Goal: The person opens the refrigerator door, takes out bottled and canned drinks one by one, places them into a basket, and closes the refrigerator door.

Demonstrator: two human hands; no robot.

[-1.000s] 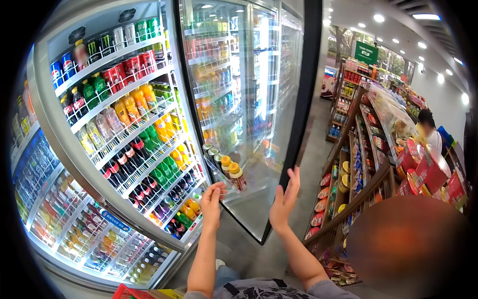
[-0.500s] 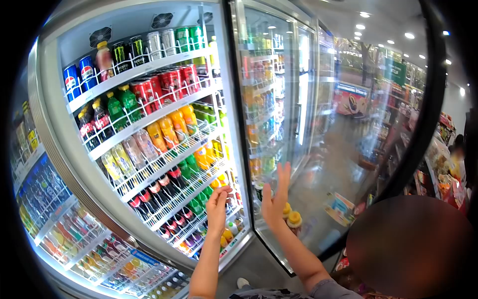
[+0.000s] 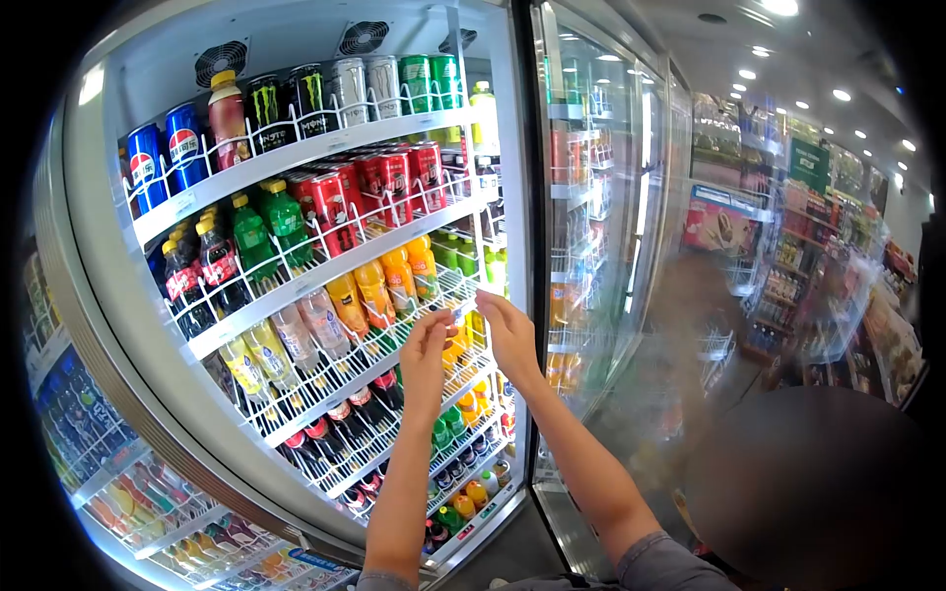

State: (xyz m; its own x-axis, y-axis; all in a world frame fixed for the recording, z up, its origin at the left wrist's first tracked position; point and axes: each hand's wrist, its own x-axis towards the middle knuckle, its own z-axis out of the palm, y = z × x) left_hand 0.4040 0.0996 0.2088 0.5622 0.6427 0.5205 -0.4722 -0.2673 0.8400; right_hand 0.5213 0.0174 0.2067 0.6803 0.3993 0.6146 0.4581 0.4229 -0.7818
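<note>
In front of the stocked shelves of an open drinks fridge [image 3: 325, 138], both hands are raised close together with a small gap between them. My left hand [image 3: 424, 355] has its fingers curled into a pinch, and what it holds, if anything, is too small to make out. My right hand [image 3: 510, 340] is open, its fingers pointing up and left towards the left fingertips. Orange bottles [image 3: 372, 294] stand on the shelf just behind and left of the hands. Red cans [image 3: 323, 207] and green bottles [image 3: 286, 222] fill the shelf above.
The open glass door [image 3: 616, 325] stands at the right of the fridge. Blue cans [image 3: 148, 165] and black cans [image 3: 266, 110] line the top shelf. Another lit cooler [image 3: 94, 433] is at the lower left. Store shelves [image 3: 788, 281] show through the glass.
The view has turned right and come nearer the fridge shelves. My right hand has moved from near the door edge to beside my left hand, which stays pinched.
</note>
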